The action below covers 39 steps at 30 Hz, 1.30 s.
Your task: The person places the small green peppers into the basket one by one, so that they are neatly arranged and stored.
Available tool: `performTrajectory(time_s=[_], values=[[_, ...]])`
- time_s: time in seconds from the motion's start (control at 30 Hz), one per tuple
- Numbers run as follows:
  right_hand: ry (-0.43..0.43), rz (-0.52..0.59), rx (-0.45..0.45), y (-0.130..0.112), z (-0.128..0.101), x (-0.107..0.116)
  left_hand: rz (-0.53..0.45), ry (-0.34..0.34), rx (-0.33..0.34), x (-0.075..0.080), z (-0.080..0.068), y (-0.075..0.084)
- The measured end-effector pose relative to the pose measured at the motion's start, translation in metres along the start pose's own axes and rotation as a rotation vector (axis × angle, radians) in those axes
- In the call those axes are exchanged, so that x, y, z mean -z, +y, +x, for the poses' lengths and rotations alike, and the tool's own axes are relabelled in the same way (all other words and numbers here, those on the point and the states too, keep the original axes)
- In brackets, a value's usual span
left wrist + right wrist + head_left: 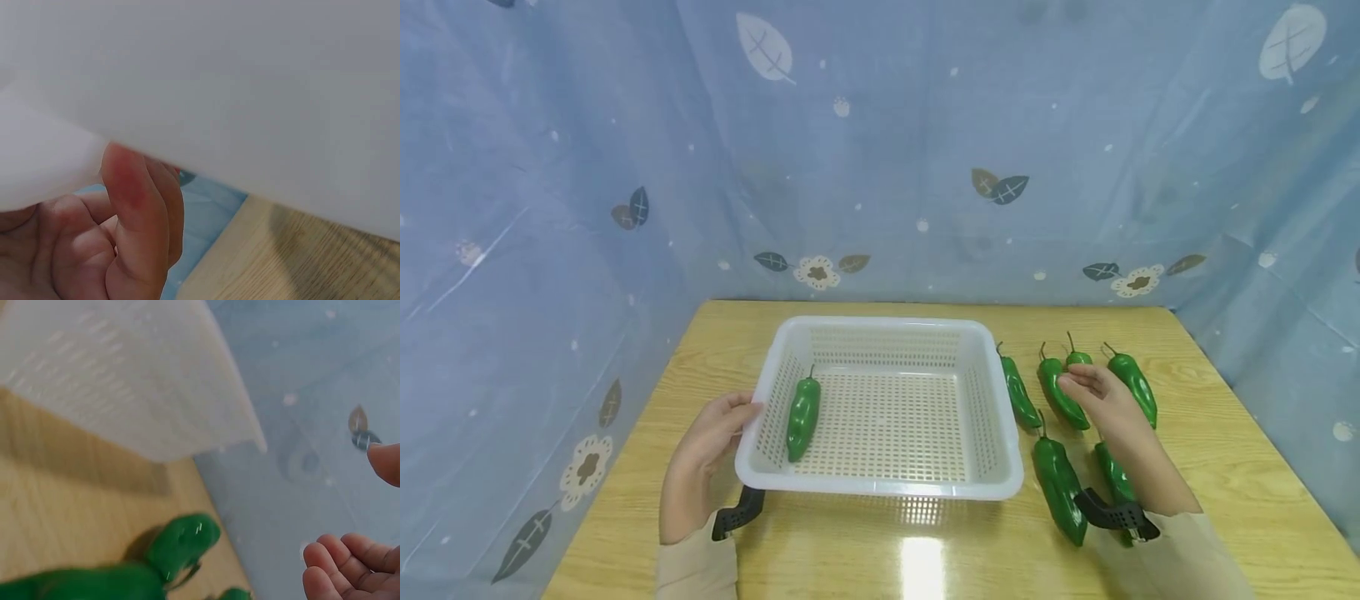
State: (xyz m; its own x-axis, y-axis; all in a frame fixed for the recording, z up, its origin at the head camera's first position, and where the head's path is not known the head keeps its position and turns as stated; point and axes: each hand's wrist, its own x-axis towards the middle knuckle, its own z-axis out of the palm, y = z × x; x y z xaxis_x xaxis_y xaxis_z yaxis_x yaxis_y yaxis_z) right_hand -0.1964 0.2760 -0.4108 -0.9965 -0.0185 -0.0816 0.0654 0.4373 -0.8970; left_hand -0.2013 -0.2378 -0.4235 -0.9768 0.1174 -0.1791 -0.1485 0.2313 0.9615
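Note:
My left hand (709, 435) grips the left rim of a white plastic basket (887, 487); in the left wrist view its fingers (134, 203) curl up beneath the rim. Inside the basket, toward its left wall, lies one green pepper (803, 419) with its stem pointing away. Over the peppers on the right hovers my right hand (1108, 407), holding nothing, its thumb and fingers apart. Closest below it are a green pepper (1056, 392) and another pepper (1078, 357), partly covered by the hand.
More green peppers lie right of the basket: one pepper (1018, 392) along its wall, one at the far right (1135, 387), a nearer one (1060, 492) and one partly under my right wrist (1114, 473). A blue patterned cloth (880, 167) surrounds the wooden table (820, 550).

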Motion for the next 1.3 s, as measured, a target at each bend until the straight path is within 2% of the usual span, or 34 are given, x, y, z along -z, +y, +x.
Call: performTrajectory(time_s=[0.4,0.73,0.97,1.3], values=[[0.034,-0.014,-0.06,0.034,-0.023,0.016,-0.004,0.002,-0.003,0.0,0.0,-0.001],[0.056,-0.062,-0.13,0.048,-0.036,0.023,0.01,0.002,-0.015,0.001,-0.001,-0.002],[0.109,-0.094,-0.193,0.06,-0.044,0.024,0.005,-0.002,-0.017,0.002,-0.001,-0.002],[0.08,-0.057,-0.28,0.086,-0.055,0.022,0.003,-0.011,-0.026,0.003,0.001,-0.003]])
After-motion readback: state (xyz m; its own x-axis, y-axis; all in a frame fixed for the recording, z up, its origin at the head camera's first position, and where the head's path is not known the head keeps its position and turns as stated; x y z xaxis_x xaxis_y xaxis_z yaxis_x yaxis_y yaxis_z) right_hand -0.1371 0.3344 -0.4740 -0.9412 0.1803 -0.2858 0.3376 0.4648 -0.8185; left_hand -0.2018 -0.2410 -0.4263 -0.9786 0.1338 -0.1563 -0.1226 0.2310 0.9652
